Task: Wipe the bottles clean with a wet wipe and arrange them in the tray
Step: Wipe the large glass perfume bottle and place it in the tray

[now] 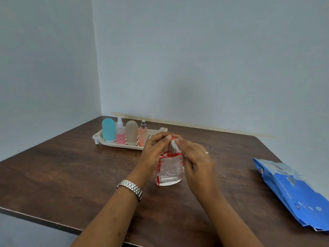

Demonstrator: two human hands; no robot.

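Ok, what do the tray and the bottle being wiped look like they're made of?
The tray: likely plastic, matte cream, given its moulded perforated grid floor. The bottle: clear and glossy, the table shows through it; glass or hard plastic, cannot tell which.

a plain room corner: bare pale walls [195,59], wooden table [53,175].

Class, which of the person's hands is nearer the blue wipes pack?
Right. The right hand sits left of the pack; the left hand is farther left, across the bottle.
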